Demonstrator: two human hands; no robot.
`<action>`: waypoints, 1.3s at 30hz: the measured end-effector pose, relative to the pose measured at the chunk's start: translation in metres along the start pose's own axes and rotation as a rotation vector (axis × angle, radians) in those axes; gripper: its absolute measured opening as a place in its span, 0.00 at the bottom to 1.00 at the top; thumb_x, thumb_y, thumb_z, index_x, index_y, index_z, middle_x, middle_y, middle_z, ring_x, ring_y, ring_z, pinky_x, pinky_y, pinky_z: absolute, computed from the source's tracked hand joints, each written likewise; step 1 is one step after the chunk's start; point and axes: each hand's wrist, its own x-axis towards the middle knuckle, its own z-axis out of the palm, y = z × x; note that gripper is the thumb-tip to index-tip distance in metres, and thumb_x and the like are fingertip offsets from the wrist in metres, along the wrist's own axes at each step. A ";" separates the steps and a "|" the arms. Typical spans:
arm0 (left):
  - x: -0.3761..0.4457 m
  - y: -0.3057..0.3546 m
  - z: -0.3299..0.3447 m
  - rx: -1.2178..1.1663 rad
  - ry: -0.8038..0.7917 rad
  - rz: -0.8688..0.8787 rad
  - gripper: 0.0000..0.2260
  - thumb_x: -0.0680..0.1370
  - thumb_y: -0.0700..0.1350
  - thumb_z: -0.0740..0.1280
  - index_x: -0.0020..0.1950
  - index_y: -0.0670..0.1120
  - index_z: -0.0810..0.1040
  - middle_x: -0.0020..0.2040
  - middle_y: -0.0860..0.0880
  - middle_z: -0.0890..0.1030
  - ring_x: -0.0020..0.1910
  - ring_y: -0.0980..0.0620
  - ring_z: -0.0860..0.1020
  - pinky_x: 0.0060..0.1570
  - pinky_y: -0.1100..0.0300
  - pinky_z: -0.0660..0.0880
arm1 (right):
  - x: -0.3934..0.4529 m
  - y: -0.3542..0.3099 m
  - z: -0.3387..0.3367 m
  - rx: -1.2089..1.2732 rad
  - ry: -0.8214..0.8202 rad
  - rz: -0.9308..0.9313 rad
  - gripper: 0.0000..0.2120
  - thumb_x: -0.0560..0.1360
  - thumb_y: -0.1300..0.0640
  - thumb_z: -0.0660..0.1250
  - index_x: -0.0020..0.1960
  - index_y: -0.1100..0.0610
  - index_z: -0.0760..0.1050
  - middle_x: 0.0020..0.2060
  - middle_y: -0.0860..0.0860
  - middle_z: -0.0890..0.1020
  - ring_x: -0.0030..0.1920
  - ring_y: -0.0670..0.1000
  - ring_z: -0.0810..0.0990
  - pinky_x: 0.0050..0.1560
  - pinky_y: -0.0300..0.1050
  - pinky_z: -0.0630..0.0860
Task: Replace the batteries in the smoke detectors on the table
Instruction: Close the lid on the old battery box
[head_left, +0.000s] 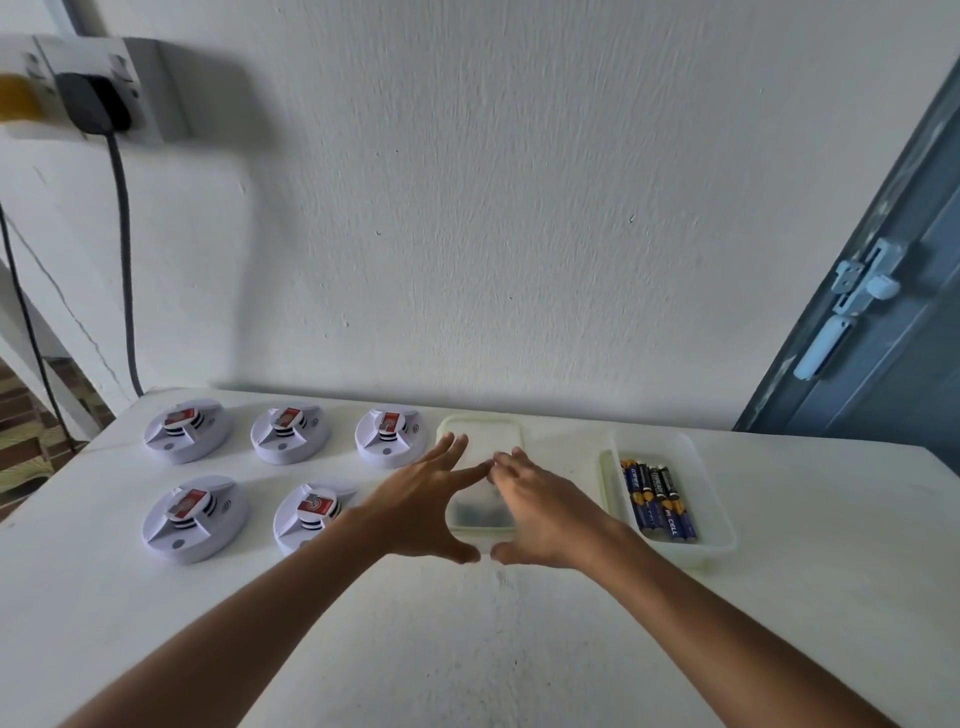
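Note:
Several white round smoke detectors with red-labelled tops stand in two rows on the left of the white table (467, 623); one of them is at the front left (195, 517). An empty translucent container (480, 434) stands in the middle. My left hand (423, 506) and my right hand (540, 512) hover over it with fingers spread, fingertips almost meeting, holding nothing. A second translucent tray (670, 441) at the right holds several blue and black batteries (657, 501).
The table stands against a white wall. A blue door with a latch (857, 291) is at the right. At the upper left a black plug (91, 104) sits in a wall socket, its cable hanging down to the table's back left corner.

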 end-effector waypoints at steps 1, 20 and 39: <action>0.000 0.000 0.001 0.007 0.015 0.002 0.48 0.68 0.64 0.73 0.79 0.57 0.48 0.80 0.44 0.44 0.79 0.46 0.42 0.75 0.50 0.53 | 0.000 -0.001 0.000 -0.007 0.003 0.002 0.38 0.70 0.46 0.73 0.72 0.59 0.61 0.75 0.54 0.61 0.75 0.55 0.59 0.69 0.50 0.66; -0.011 -0.019 -0.010 -0.115 -0.061 0.044 0.33 0.73 0.39 0.71 0.71 0.67 0.65 0.79 0.53 0.39 0.76 0.49 0.32 0.75 0.38 0.43 | 0.049 0.033 -0.007 0.127 0.018 0.059 0.24 0.81 0.53 0.56 0.76 0.51 0.60 0.77 0.51 0.57 0.77 0.52 0.53 0.74 0.51 0.55; 0.007 0.005 -0.007 0.004 0.092 0.037 0.39 0.63 0.60 0.78 0.69 0.49 0.67 0.68 0.50 0.71 0.67 0.47 0.66 0.62 0.54 0.67 | 0.016 0.035 0.005 -0.022 -0.057 0.014 0.50 0.64 0.42 0.75 0.78 0.49 0.52 0.78 0.50 0.53 0.76 0.52 0.53 0.74 0.49 0.53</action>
